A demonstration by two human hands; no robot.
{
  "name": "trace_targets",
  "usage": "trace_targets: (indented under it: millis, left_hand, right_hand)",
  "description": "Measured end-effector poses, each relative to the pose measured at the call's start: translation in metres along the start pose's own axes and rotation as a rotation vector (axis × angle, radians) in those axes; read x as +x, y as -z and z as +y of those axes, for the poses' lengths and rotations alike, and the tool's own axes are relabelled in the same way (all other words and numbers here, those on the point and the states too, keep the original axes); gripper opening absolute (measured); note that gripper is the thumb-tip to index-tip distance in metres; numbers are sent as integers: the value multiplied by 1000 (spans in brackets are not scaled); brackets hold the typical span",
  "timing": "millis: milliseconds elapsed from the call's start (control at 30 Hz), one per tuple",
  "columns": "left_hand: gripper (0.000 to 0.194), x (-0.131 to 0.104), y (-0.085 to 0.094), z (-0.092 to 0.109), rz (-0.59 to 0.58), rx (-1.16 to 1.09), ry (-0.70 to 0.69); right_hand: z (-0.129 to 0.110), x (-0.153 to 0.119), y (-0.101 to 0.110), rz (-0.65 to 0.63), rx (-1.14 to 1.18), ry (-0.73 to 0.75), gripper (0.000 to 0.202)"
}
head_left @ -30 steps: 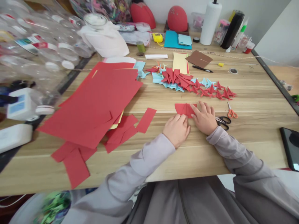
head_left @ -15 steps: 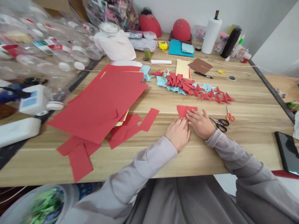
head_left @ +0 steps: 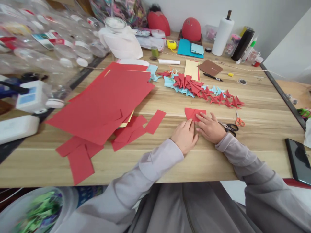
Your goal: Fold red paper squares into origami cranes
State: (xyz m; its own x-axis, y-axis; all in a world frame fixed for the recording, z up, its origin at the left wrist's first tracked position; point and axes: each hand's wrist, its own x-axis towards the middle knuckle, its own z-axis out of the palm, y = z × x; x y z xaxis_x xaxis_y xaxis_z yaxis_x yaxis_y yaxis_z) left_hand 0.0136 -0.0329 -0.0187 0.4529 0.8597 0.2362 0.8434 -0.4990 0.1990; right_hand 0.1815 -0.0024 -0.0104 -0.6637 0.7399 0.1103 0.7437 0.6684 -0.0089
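A small folded piece of red paper (head_left: 190,113) lies on the table in front of me, its two upper flaps meeting at a slanted crease. My left hand (head_left: 184,136) is closed at its lower edge, fingertips together on the paper; its thumb side faces my right hand. My right hand (head_left: 210,128) rests with fingers stretched and slightly spread over the paper's right part, pressing it down. Both hands cover the paper's lower portion. Just right of that hand lie black-handled scissors (head_left: 230,128), partly hidden, and small orange-handled scissors (head_left: 239,121).
Large red sheets (head_left: 102,103) and loose red strips (head_left: 155,121) lie to the left. Beyond my hands stretches a chain of red and blue folded paper stars (head_left: 189,84). Plastic bottles (head_left: 70,48) crowd the far left. A phone (head_left: 299,160) lies at the right edge.
My left fingers have straightened a little and moved slightly along the paper's lower edge. The right hand stays on the paper. The view has shifted slightly.
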Motion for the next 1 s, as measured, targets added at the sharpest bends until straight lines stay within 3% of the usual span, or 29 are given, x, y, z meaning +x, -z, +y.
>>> trace_targets:
  millis: [233,467,567,767,1000]
  left_hand:
    - [36,11,10,-3,-45,71,-62]
    - [48,8,6,-6,12,80,-97]
    - [47,9,7,-8,-17,92,-118]
    - [46,12,12,-12,-52,115,-138]
    - [44,13,11,-16,2,134,-178]
  right_hand:
    - [-4,4,2,66,-51,3,31]
    - [2,-10,-1,23,-8,-104,36]
    - [1,-14,1,16,1,-116,36]
    - [5,-16,4,59,2,-115,34]
    - [2,-7,5,181,3,-149,33]
